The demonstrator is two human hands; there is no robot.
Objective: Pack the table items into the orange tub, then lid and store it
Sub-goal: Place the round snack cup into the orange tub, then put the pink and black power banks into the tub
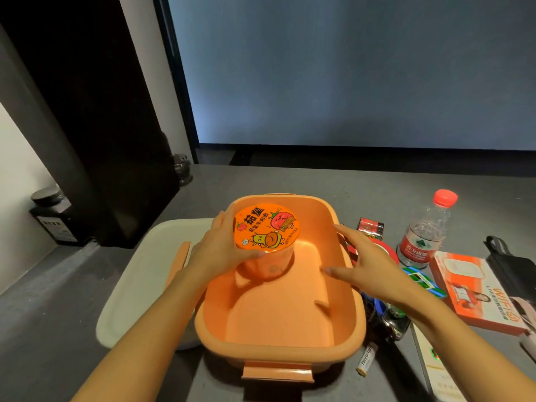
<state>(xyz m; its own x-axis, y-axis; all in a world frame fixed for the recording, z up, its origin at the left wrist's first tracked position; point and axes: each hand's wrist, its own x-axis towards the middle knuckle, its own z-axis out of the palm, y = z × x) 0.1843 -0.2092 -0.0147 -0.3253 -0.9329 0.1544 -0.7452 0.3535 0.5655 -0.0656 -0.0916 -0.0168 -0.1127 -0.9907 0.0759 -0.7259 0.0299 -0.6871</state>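
Looking down from a head-worn camera at a grey tabletop, where an orange tub sits open in the middle, its latch tab facing the viewer. The left hand is wrapped around the side of an instant noodle cup, fingers and thumb closed on it just under the rim; the cup stands upright in the far left corner of the tub, its orange foil top showing cartoon tomato and cow figures. The right hand is open with fingers spread, palm down, hovering over the tub's right rim and holding nothing. A pale lid lies flat on the tabletop just left of the tub, partly under the left forearm. To the right of the tub lie the other items: a clear water bottle with a red cap standing upright, a dark pack of batteries near the far right corner, a red ring-shaped object partly hidden by the right hand, a green and blue packet, an orange and white WiFi box, a black pouch at the edge, and a single white battery by the tub's near corner. A black jar stands on a ledge at far left
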